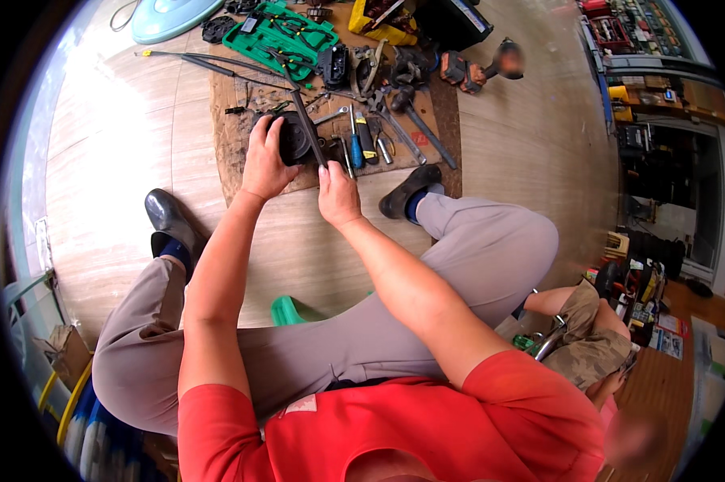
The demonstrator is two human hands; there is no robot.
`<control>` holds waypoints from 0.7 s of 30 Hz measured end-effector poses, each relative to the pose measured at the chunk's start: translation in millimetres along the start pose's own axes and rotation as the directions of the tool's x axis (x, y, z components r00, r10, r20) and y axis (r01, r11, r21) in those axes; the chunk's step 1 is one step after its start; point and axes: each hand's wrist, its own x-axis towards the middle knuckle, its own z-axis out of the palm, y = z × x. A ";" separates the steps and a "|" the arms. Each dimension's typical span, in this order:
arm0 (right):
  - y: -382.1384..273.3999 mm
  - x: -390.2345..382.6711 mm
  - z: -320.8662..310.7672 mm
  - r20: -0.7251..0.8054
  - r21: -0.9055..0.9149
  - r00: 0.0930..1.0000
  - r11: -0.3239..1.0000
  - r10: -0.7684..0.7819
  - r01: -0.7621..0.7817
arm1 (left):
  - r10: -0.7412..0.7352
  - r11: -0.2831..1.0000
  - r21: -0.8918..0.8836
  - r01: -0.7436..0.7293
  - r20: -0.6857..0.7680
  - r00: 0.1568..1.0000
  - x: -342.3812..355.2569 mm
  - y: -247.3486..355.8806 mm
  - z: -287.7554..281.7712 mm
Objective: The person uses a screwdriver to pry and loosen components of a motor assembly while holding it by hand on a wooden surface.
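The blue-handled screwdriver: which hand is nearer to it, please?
Right. The right hand is close to the blue-handled screwdriver, on its near left side; the left hand is farther left, at the round black part.

It's a repair workshop I'm standing in: just past the right hand [339, 195], a screwdriver [356, 151] and a hammer [426, 131] lie on a grimy brown sheet [234, 157] spread over the floor [531, 136]. Beyond the grip sits an open green tool case [250, 44], with an orange-and-black power tool [461, 72] off to the right. Farther right of the grip, shelves [648, 63] stand crammed with what seem to be parts [652, 32], hard to make out from here
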 end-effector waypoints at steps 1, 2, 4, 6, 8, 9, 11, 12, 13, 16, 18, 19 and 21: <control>-1.7 -1.3 0.0 0.017 0.006 0.999 0.999 0.032 -0.032 | 0.003 1.000 -0.003 -0.003 0.005 1.000 -0.1 -0.3 -0.6; -2.9 -1.6 -0.1 0.034 -0.014 0.999 1.000 0.027 -0.026 | 0.005 1.000 -0.006 -0.005 0.009 1.000 -0.6 -0.6 -1.3; -1.5 1.5 -1.8 0.061 -0.059 0.998 0.998 0.014 -0.010 | 0.008 1.000 -0.011 -0.008 0.008 1.000 -0.1 -0.1 -2.3; -1.1 0.9 -1.3 -0.002 -0.008 1.000 1.000 0.001 -0.001 | 0.010 1.000 -0.014 -0.010 -0.006 1.000 -0.3 -0.5 -1.4; -0.9 1.0 0.3 0.003 -0.004 1.000 1.000 0.004 -0.004 | 0.012 1.000 -0.015 -0.013 -0.034 0.999 -1.3 -1.2 1.8; 1.0 5.4 -0.6 0.032 -0.033 0.999 0.999 0.009 -0.008 | 0.009 1.000 -0.008 -0.009 -0.043 0.999 -1.4 -0.7 2.9; 3.5 7.7 -1.6 0.005 -0.031 1.000 0.999 -0.007 0.007 | 0.003 1.000 0.008 -0.002 -0.060 0.998 -2.3 0.3 4.3; 1.9 4.2 0.4 -0.046 0.002 0.999 1.000 -0.026 0.026 | 0.002 1.000 0.007 -0.001 -0.059 0.998 -3.1 0.8 4.1; 0.8 1.8 1.6 -0.098 0.034 0.994 0.998 -0.043 0.047 | 0.000 1.000 0.005 0.000 -0.058 0.998 -3.4 1.5 4.4; 1.6 10.5 -0.8 0.094 -0.086 0.994 0.995 0.053 -0.045 | -0.006 1.000 0.016 0.007 -0.060 0.998 -4.1 2.0 3.1; 1.6 6.5 -1.3 0.006 -0.044 1.000 0.999 0.005 -0.005 | -0.003 1.000 0.016 0.004 -0.067 0.998 -4.2 2.4 3.6; 1.1 4.9 0.3 -0.037 -0.005 0.999 1.000 -0.007 0.006 | 0.002 1.000 0.010 -0.002 -0.073 0.997 -4.2 3.0 4.8; -0.2 5.6 0.2 -0.012 -0.005 1.000 1.000 0.018 -0.018 | 0.001 1.000 0.013 0.000 -0.082 0.997 -4.7 2.6 5.7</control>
